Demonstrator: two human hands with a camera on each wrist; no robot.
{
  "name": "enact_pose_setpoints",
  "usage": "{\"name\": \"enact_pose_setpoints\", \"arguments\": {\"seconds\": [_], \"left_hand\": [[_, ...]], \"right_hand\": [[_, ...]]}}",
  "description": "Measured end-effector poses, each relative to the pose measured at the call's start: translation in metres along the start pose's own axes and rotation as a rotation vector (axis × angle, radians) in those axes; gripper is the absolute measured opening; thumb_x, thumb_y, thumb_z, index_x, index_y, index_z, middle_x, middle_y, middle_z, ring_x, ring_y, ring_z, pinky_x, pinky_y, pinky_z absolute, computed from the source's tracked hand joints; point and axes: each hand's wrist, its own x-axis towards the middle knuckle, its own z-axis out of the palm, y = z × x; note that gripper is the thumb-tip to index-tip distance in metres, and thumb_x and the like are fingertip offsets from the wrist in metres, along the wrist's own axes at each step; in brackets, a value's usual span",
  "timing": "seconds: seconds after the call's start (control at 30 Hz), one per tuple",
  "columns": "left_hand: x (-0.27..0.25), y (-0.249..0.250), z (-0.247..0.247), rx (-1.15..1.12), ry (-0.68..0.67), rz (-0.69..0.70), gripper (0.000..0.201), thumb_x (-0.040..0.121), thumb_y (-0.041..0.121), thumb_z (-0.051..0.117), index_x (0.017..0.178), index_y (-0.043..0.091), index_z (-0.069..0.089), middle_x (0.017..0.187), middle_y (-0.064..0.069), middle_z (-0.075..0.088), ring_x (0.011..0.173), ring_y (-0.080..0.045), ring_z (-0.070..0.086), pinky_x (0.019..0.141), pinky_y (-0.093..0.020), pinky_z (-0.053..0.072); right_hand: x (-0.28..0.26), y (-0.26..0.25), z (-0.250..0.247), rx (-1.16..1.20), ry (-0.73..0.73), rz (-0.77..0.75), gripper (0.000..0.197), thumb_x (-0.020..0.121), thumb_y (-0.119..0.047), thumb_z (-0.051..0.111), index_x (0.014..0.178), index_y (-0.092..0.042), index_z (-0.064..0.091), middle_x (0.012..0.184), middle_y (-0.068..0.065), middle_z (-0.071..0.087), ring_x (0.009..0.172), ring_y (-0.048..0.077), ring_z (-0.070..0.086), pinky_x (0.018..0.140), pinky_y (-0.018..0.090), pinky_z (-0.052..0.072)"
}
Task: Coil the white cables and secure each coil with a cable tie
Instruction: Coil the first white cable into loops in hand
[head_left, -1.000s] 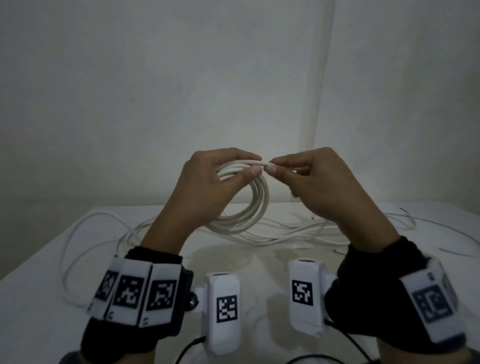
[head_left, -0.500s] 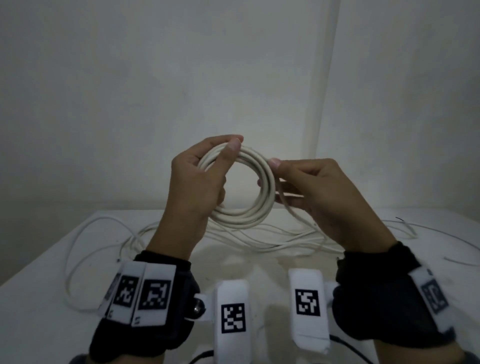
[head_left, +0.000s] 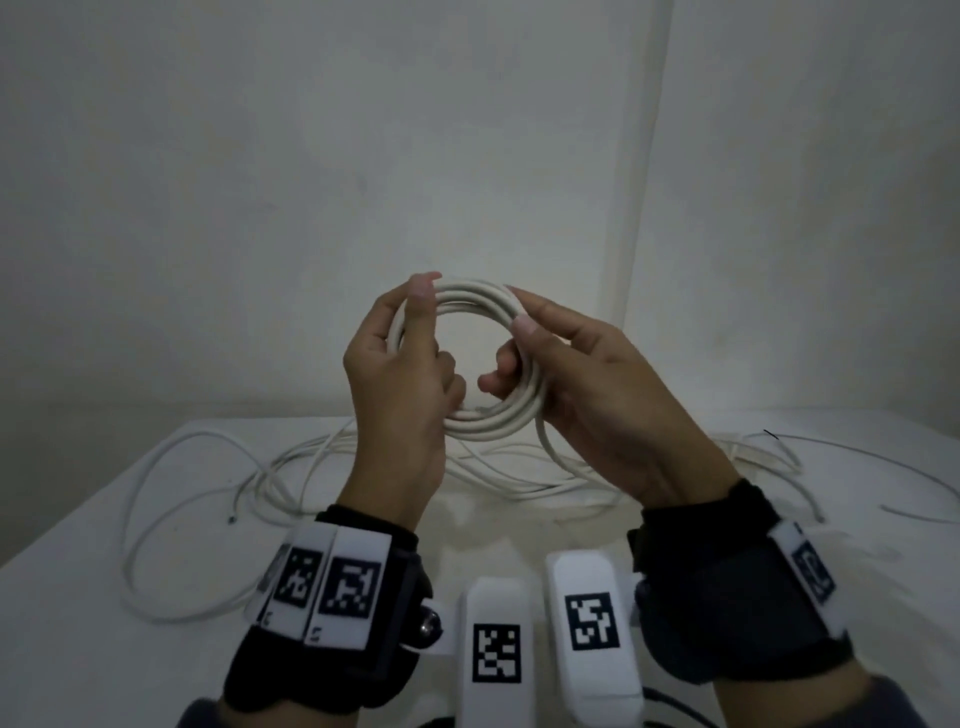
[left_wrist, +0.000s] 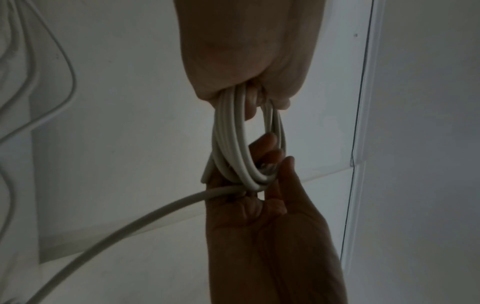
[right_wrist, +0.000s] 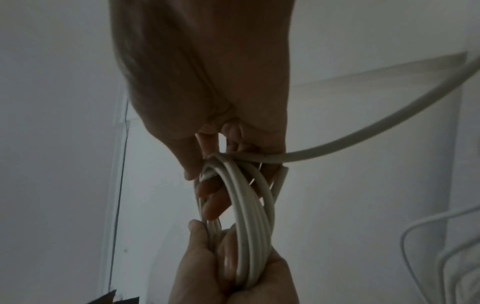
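A coil of white cable (head_left: 483, 296) with several loops is held upright in the air above the table. My left hand (head_left: 400, 364) grips its left side, thumb up along the loops, fingers curled through the ring. My right hand (head_left: 550, 358) grips the right side, with fingers wrapped round the loops. In the left wrist view the coil (left_wrist: 231, 144) hangs from my left hand (left_wrist: 249, 67) with the right hand (left_wrist: 265, 185) below. The free tail (right_wrist: 363, 131) runs from my right hand (right_wrist: 207, 127) down to the table. No cable tie is visible.
Loose white cables (head_left: 291, 478) sprawl across the white table (head_left: 78, 649), from the left loop to thin strands at the right (head_left: 883, 467). A plain wall with a corner (head_left: 649, 208) stands behind the table. Both wrists carry black bands with marker tags.
The coil has gained a loop and been raised. My right hand moved from pinching the cable near the top to wrapping round the coil's right side. My left thumb shifted up the left side.
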Motion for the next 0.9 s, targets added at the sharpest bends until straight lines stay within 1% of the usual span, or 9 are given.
{"name": "enact_pose_setpoints", "arguments": {"seconds": [0.13,0.2,0.27,0.3,0.4,0.57,0.67,0.77,0.9], "left_hand": [[0.0,0.004,0.001,-0.02,-0.028,0.024,0.022,0.097,0.029,0.05,0.104,0.013,0.063,0.047,0.008,0.024,0.036,-0.004,0.017,0.036,-0.015,0.018],[0.0,0.005,0.001,0.013,-0.022,0.06,0.023,0.096,0.028,0.051,0.107,0.012,0.063,0.045,0.01,0.028,0.036,-0.005,0.018,0.037,-0.016,0.019],[0.0,0.006,0.0,0.06,-0.002,0.134,0.021,0.095,0.027,0.054,0.105,0.012,0.063,0.044,0.012,0.032,0.035,-0.005,0.021,0.037,-0.016,0.021],[0.001,0.007,-0.001,0.077,0.007,0.177,0.02,0.095,0.026,0.055,0.104,0.012,0.064,0.044,0.012,0.034,0.035,-0.005,0.022,0.037,-0.016,0.022],[0.0,0.008,-0.001,0.088,0.028,0.26,0.019,0.094,0.025,0.056,0.103,0.011,0.065,0.047,0.009,0.037,0.035,-0.005,0.025,0.037,-0.016,0.025],[-0.005,0.006,0.005,0.014,0.047,0.217,0.014,0.095,0.025,0.054,0.099,0.016,0.064,0.048,0.007,0.035,0.035,-0.005,0.023,0.036,-0.016,0.024],[-0.006,0.007,0.005,0.005,0.019,0.226,0.013,0.096,0.024,0.051,0.097,0.018,0.062,0.047,0.01,0.036,0.034,-0.004,0.022,0.035,-0.016,0.024],[-0.006,0.008,0.005,0.02,-0.035,0.22,0.013,0.097,0.025,0.049,0.098,0.019,0.061,0.045,0.009,0.032,0.033,-0.004,0.021,0.034,-0.015,0.024],[-0.006,0.004,0.006,0.061,-0.145,0.18,0.015,0.099,0.024,0.043,0.103,0.019,0.056,0.044,0.008,0.029,0.033,-0.005,0.022,0.035,-0.017,0.025]], "right_hand": [[0.0,-0.002,-0.001,0.028,-0.018,-0.003,0.035,0.099,-0.02,0.045,0.131,-0.015,0.057,0.071,0.003,0.058,0.07,0.016,0.061,0.068,0.025,0.051],[-0.001,-0.003,0.001,-0.139,0.014,-0.043,0.033,0.1,-0.023,0.044,0.13,-0.02,0.058,0.079,0.003,0.066,0.082,0.016,0.065,0.074,0.023,0.051],[0.0,-0.001,0.002,-0.239,0.033,-0.048,0.032,0.1,-0.029,0.043,0.129,-0.03,0.058,0.096,-0.004,0.073,0.099,0.006,0.064,0.083,0.021,0.051],[0.0,0.0,0.003,-0.224,0.03,-0.013,0.032,0.1,-0.031,0.042,0.129,-0.035,0.056,0.106,-0.005,0.071,0.107,0.006,0.063,0.088,0.024,0.051],[-0.001,0.001,0.006,-0.07,-0.027,0.099,0.033,0.097,-0.039,0.042,0.128,-0.044,0.053,0.124,0.008,0.059,0.117,0.023,0.059,0.094,0.045,0.053],[0.005,0.008,0.004,0.247,-0.057,0.189,0.043,0.091,-0.047,0.051,0.132,-0.036,0.052,0.143,0.017,0.042,0.127,0.037,0.049,0.096,0.055,0.048],[0.005,0.008,0.002,0.368,-0.013,0.288,0.052,0.081,-0.047,0.062,0.124,-0.018,0.054,0.129,0.038,0.05,0.114,0.044,0.059,0.091,0.051,0.053],[0.0,0.001,0.001,0.333,-0.016,0.269,0.044,0.085,-0.041,0.054,0.116,-0.01,0.053,0.102,0.033,0.067,0.088,0.037,0.07,0.075,0.044,0.06],[0.002,-0.001,-0.007,0.219,0.09,0.201,0.035,0.095,-0.036,0.05,0.114,-0.007,0.056,0.092,0.026,0.071,0.08,0.033,0.071,0.08,0.044,0.059]]}}
